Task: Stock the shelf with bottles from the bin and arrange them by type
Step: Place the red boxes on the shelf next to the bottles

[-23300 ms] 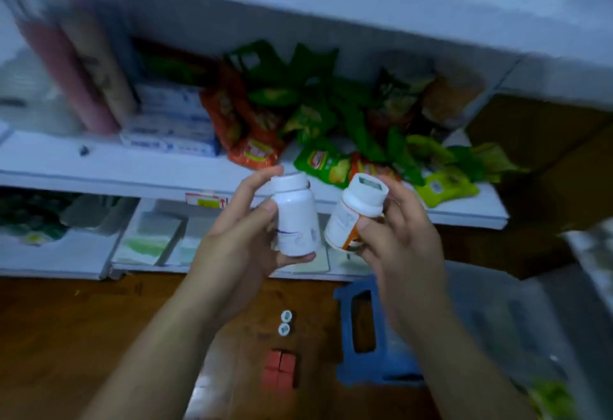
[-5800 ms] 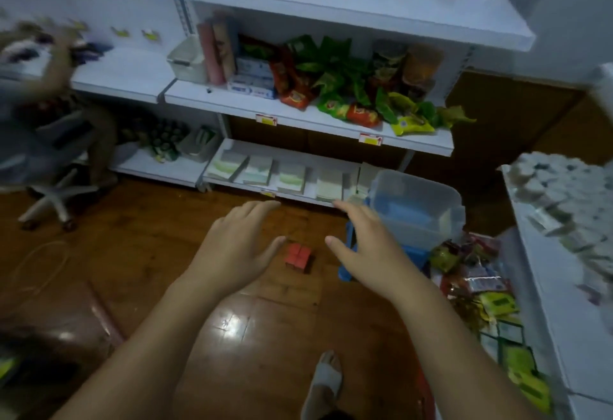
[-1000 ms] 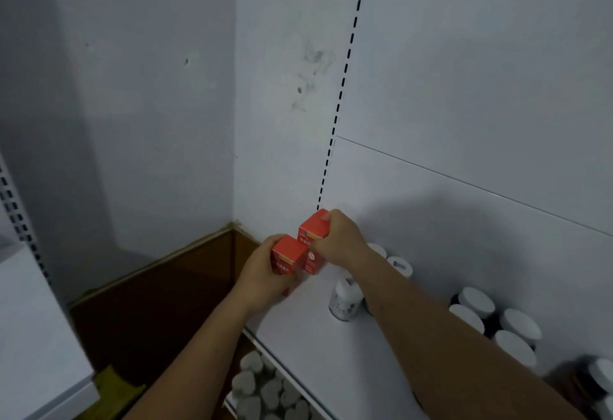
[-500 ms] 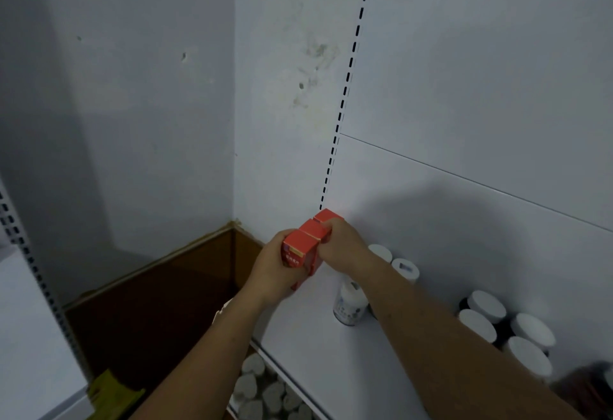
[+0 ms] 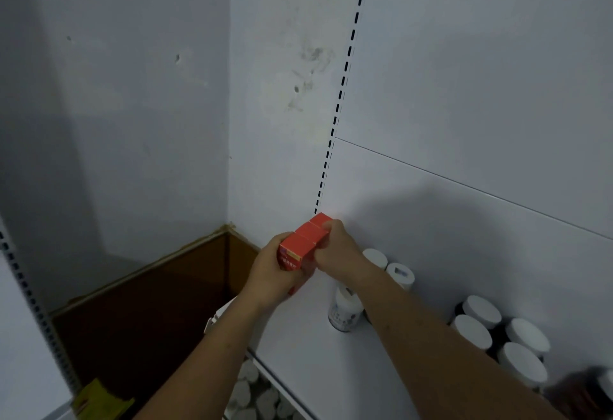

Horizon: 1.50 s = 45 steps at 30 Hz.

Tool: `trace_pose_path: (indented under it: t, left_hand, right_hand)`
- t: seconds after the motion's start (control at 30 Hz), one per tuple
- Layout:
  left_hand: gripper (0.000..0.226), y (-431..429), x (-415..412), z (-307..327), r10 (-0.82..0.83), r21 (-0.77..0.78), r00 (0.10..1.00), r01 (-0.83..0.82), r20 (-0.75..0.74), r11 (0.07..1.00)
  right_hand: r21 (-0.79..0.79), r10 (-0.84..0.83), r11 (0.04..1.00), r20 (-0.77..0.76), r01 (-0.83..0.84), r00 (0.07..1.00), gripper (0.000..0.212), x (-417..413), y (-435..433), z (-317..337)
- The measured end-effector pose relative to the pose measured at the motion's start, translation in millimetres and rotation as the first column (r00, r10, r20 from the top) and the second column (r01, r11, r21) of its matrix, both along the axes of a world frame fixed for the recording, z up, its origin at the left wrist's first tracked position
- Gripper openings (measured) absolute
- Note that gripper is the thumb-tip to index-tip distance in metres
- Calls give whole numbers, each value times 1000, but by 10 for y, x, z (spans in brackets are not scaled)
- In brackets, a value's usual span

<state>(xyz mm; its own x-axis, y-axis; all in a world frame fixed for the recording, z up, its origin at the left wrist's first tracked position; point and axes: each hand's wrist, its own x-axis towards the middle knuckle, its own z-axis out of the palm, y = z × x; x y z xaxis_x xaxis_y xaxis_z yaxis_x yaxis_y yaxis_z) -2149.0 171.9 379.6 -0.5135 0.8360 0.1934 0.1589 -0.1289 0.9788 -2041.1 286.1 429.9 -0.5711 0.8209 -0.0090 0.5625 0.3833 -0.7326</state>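
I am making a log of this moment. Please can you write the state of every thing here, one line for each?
Red boxes: side by side, held at the shelf's left end.
Left hand: closed on the near box.
Right hand: closed on the far box.
White bottles: upright, capped.
Dark jars: upright, white lids on.
Shelf: partly stocked.

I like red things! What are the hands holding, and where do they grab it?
Small red cardboard boxes: left hand grips the near end, right hand the far side.
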Motion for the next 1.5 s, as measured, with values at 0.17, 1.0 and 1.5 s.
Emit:
trace_pose_path:
  t: [0.17, 1.0, 1.5]
  left_hand:
    - [65, 2, -54, -17, 5, 1, 999, -5, -48, 1000]
    - [60, -47, -26, 37, -11, -44, 998, 8, -57, 999]
    - [71, -447, -71, 440, 63, -119, 724, -197, -687, 973]
  right_hand:
    - [69, 3, 998, 66, -8, 998, 22, 85, 28, 86]
    - [-30, 15, 999, 171, -10, 985, 23, 1, -107, 73]
    - [411, 16, 905, 226, -110, 974, 58, 519, -692, 461]
